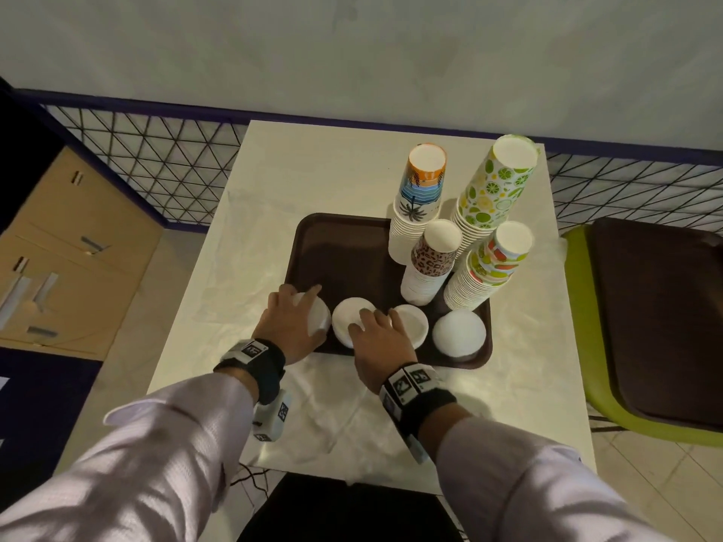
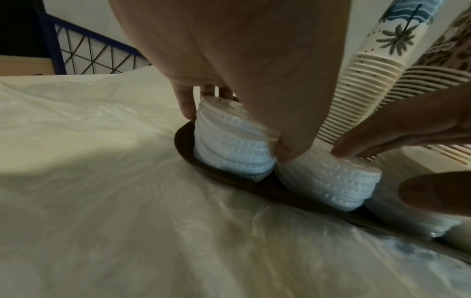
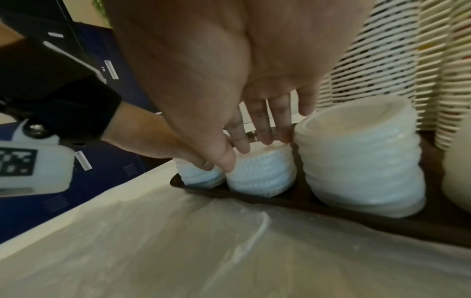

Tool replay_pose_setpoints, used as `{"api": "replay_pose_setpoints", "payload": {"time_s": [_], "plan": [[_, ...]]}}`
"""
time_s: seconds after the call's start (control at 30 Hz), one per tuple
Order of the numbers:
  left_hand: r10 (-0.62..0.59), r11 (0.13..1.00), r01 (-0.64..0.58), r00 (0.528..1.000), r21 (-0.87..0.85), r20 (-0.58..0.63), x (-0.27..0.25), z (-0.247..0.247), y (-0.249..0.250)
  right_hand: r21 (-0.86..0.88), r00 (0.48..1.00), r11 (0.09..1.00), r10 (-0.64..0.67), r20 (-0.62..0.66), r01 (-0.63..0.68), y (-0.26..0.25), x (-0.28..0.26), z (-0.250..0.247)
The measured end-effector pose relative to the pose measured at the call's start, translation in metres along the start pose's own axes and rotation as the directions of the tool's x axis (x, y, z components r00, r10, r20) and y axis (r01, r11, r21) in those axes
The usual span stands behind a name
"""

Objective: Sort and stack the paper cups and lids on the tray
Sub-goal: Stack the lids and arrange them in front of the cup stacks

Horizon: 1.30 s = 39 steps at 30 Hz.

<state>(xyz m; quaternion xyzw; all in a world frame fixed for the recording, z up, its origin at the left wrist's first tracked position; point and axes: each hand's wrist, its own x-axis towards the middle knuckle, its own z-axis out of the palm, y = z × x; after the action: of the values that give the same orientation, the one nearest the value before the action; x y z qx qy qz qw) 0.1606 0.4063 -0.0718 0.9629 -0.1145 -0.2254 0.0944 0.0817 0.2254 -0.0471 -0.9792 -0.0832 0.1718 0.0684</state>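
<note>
A brown tray [image 1: 344, 252] lies on the white-covered table. Four upside-down paper cup stacks stand at its back right: palm-print [image 1: 420, 205], citrus [image 1: 493, 193], leopard [image 1: 434, 260] and fruit [image 1: 493, 264]. Four white lid stacks line the front edge. My left hand [image 1: 305, 311] grips the leftmost lid stack [image 2: 229, 145], thumb near, fingers behind; the stack leans. My right hand [image 1: 375, 326] rests straight fingers [image 3: 262, 125] on top of the second lid stack [image 3: 262, 173], thumb beside it. The third lid stack [image 3: 356, 161] and fourth lid stack [image 1: 459, 332] stand untouched.
A green chair [image 1: 579, 307] at the right carries another brown tray [image 1: 657, 307]. Cardboard boxes [image 1: 70, 248] sit on the floor at the left. A wire mesh fence [image 1: 156, 158] runs behind the table. The table cover [image 1: 274, 189] is wrinkled plastic.
</note>
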Motion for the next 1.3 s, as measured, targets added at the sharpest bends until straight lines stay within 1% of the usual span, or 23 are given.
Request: {"api": "replay_pose_setpoints", "payload": {"time_s": [0.13, 0.23, 0.33, 0.53, 0.63, 0.73, 0.8, 0.87, 0.97, 1.0, 1.07, 1.17, 1.3], "plan": [[0.023, 1.000, -0.023, 1.000, -0.012, 0.015, 0.007, 0.001, -0.002, -0.026, 0.999, 1.000, 0.000, -0.052, -0.002, -0.001, 0.000, 0.008], [0.075, 0.997, -0.075, 0.997, 0.034, -0.002, 0.012, 0.001, -0.002, -0.030, 0.997, 1.000, 0.005, -0.075, -0.007, -0.005, -0.001, 0.010], [0.103, 0.992, -0.104, 0.995, 0.074, 0.016, 0.012, 0.005, -0.001, -0.040, 0.995, 0.999, 0.015, -0.103, -0.020, -0.010, -0.002, 0.015], [0.089, 0.992, -0.089, 0.996, 0.090, 0.011, 0.013, 0.014, 0.000, -0.099, 0.995, 0.994, 0.044, -0.088, -0.053, -0.018, -0.002, 0.020], [0.083, 0.994, -0.083, 0.997, 0.072, 0.008, 0.012, 0.015, 0.000, -0.086, 0.994, 0.994, 0.064, -0.088, -0.071, -0.020, -0.002, 0.016], [0.094, 0.994, -0.093, 0.996, 0.054, -0.006, 0.009, 0.010, -0.001, -0.055, 0.992, 0.996, 0.059, -0.113, -0.065, -0.023, -0.006, 0.008], [0.104, 0.994, -0.102, 0.994, 0.047, -0.045, 0.007, 0.006, -0.002, -0.025, 0.985, 0.999, 0.043, -0.167, -0.048, -0.021, -0.012, 0.003], [0.146, 0.989, -0.143, 0.985, 0.034, -0.097, 0.003, 0.001, 0.001, 0.036, 0.966, 0.995, 0.104, -0.237, -0.098, -0.011, -0.019, -0.002], [0.235, 0.972, -0.229, 0.959, 0.058, -0.156, -0.002, -0.007, 0.011, 0.154, 0.917, 0.961, 0.266, -0.296, -0.229, 0.011, -0.030, -0.008], [0.258, 0.966, -0.251, 0.954, 0.062, -0.155, -0.003, -0.009, 0.016, 0.172, 0.908, 0.950, 0.301, -0.291, -0.260, 0.018, -0.033, -0.008], [0.295, 0.954, -0.287, 0.947, 0.082, -0.128, -0.003, -0.010, 0.025, 0.149, 0.912, 0.942, 0.329, -0.246, -0.300, 0.028, -0.034, -0.009], [0.340, 0.937, -0.331, 0.938, 0.114, -0.071, -0.006, -0.008, 0.038, 0.067, 0.942, 0.955, 0.297, -0.156, -0.290, 0.036, -0.029, -0.008], [0.338, 0.934, -0.332, 0.941, 0.135, -0.029, -0.008, -0.005, 0.046, -0.007, 0.965, 0.970, 0.241, -0.105, -0.243, 0.040, -0.022, -0.012]]}}
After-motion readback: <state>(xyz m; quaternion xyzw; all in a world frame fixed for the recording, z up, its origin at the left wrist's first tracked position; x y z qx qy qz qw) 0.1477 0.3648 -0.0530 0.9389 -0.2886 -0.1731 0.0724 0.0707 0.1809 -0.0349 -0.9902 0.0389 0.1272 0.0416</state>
